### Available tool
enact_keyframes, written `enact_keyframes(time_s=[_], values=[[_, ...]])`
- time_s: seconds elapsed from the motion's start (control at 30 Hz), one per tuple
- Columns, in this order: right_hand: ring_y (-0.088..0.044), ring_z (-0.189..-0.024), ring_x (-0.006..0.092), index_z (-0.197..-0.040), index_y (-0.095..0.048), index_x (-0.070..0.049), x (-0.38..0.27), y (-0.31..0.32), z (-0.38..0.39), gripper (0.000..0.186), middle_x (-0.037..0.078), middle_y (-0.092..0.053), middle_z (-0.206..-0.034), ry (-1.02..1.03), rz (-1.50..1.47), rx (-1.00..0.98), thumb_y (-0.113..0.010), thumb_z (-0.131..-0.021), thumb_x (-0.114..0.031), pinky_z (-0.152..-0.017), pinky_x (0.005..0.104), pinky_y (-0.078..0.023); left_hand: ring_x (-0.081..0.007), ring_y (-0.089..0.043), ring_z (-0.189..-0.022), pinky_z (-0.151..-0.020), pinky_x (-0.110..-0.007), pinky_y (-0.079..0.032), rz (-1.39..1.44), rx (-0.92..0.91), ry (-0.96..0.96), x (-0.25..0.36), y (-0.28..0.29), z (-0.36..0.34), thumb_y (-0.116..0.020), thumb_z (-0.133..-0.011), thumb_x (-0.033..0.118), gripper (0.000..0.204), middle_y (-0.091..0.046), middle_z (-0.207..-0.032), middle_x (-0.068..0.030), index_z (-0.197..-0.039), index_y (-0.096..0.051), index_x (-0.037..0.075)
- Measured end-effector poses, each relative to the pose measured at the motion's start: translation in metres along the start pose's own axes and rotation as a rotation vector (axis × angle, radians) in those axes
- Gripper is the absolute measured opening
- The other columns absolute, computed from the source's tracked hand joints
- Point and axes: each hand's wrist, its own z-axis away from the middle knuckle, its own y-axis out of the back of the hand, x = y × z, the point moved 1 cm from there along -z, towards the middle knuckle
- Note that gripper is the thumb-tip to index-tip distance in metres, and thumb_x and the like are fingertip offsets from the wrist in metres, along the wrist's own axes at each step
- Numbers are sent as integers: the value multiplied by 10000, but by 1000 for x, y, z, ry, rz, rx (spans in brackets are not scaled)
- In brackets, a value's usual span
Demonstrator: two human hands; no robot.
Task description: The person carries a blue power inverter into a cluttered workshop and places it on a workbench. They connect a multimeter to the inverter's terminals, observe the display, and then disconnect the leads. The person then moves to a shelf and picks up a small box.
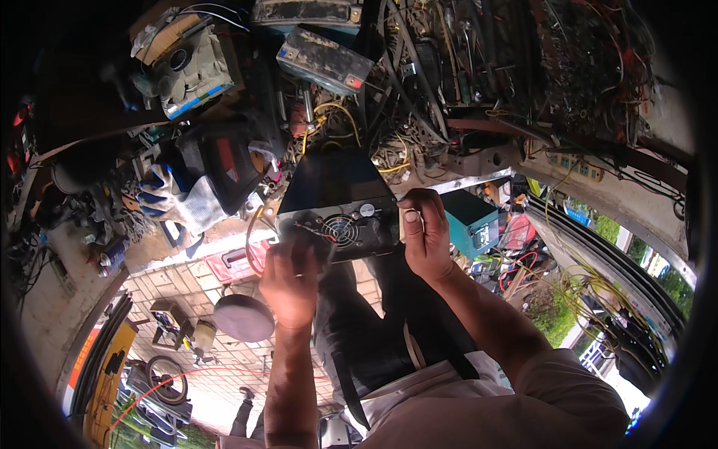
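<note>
A black metal box with a fan grille (341, 229) stands at the front edge of the cluttered bench, its fan panel toward me. Thin reddish wires cross the panel left of the grille. My right hand (426, 236) is closed at the box's right edge, thumb on the near side. A narrow pale piece (402, 226) shows between that hand and the box; its kind is unclear. At the panel's lower left is my left hand (290, 283). Motion smears its fingers and a dark patch above them, so I cannot make out what they hold.
A white-and-blue work glove (187, 202) lies on the bench at left. Behind the box are a dirty battery (324, 60), yellow cable (340, 112) and tangled black cables. A teal box (471, 223) stands at right. Below the bench is a round stool (244, 318) on brick paving.
</note>
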Motion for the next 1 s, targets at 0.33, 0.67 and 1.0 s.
enact_keyframes(time_s=[0.33, 0.67, 1.0], values=[[-539, -535, 256, -644, -465, -81, -18, 12, -9, 396, 74, -498, -591, 235, 456, -427, -744, -738, -347, -487, 368, -423, -218, -625, -766, -666, -315, -515, 24, 20, 62, 7, -3, 3, -692, -803, -4, 348, -643, -892, -103, -1135, -589, 21], [-536, -450, 249, -597, -487, -97, -22, 7, -17, 414, 58, -488, -505, 295, 611, -464, -708, -751, -411, -443, 350, -424, -244, -643, -829, -719, -333, -531, 20, 34, 65, 6, -3, 5, -674, -816, 0, 363, -663, -943, -123, -1168, -587, 13], [-535, -525, 268, -617, -447, -81, -23, 11, -11, 407, 71, -479, -572, 274, 496, -499, -764, -696, -324, -484, 380, -425, -138, -625, -782, -633, -247, -512, 109, 91, 71, -1, -9, 14, -684, -807, -26, 375, -625, -921, -74, -1168, -591, 12]])
